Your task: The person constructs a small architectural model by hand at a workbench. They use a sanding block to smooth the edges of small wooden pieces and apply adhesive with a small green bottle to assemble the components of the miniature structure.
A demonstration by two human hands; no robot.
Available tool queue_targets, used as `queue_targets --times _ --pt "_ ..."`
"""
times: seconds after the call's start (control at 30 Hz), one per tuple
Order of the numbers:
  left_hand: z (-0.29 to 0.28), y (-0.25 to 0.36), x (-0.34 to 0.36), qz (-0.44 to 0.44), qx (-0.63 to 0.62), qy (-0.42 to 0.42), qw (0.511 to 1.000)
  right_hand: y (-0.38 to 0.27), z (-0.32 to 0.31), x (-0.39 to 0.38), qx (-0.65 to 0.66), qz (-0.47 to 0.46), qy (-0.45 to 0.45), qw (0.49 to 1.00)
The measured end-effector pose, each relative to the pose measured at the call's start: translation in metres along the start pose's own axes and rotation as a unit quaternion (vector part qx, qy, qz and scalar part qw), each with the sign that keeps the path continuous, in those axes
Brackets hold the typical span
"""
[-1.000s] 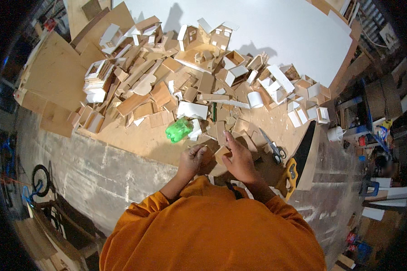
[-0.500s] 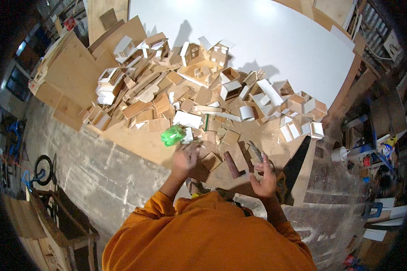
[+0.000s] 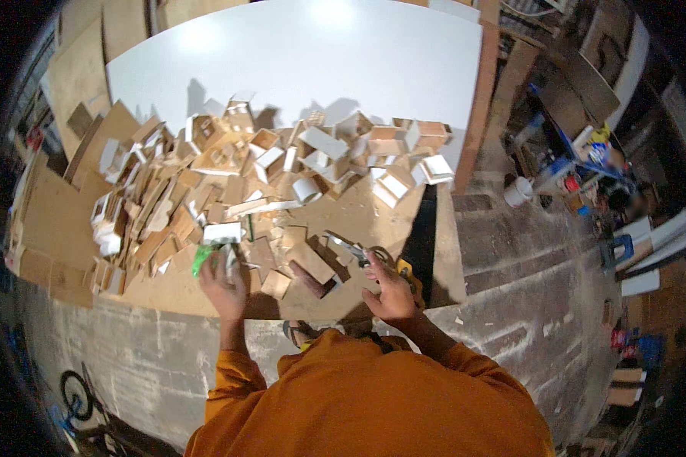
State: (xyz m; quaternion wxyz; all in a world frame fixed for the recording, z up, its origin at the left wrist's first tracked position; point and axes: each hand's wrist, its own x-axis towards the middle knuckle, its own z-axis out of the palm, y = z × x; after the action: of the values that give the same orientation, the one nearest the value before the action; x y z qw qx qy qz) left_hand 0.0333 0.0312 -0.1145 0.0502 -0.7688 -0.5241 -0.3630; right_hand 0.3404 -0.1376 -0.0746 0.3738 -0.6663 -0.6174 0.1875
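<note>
My left hand (image 3: 225, 289), slightly blurred, reaches over a crumpled green plastic bottle (image 3: 199, 263), partly covering it. The fingers look apart; whether they touch the bottle is unclear. My right hand (image 3: 391, 295) is open, thumb and index finger spread, beside what look like scissors (image 3: 344, 243) with silver blades. Its index fingertip is at their dark handle end; contact cannot be told. Between my hands lie a dark brown strip (image 3: 310, 279), a light wood piece (image 3: 311, 263) and a small square board (image 3: 276, 284). A white block (image 3: 222, 233) sits just beyond the bottle.
Wood offcuts (image 3: 157, 207) and small model houses (image 3: 240, 114) are heaped across the table (image 3: 206, 301). A white panel (image 3: 297, 57) stands behind them. At the right edge lies a dark saw blade (image 3: 419, 247) with a yellow handle (image 3: 409, 278). A white bucket (image 3: 518, 192) stands farther right.
The view has turned, so the table appears shifted left. My left hand has moved onto the green bottle. My right hand has drawn slightly away from the scissors, which keep their place among the wood pieces.
</note>
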Motion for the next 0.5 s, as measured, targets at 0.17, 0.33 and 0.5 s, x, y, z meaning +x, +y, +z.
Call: queue_targets --times 0.17,0.33,0.5 --pt "0.003 -0.033 0.011 -0.062 0.046 -0.016 0.997 0.01 -0.01 -0.017 -0.002 -0.009 0.02 1.0" --pt "-0.003 -0.036 0.027 -0.188 -0.086 -0.127 0.97 0.008 -0.023 -0.032 -0.034 0.029 0.037 0.998" --pt "-0.002 -0.031 0.015 -0.191 -0.315 -0.074 0.927 0.001 -0.034 -0.041 -0.038 0.018 0.056 0.998"
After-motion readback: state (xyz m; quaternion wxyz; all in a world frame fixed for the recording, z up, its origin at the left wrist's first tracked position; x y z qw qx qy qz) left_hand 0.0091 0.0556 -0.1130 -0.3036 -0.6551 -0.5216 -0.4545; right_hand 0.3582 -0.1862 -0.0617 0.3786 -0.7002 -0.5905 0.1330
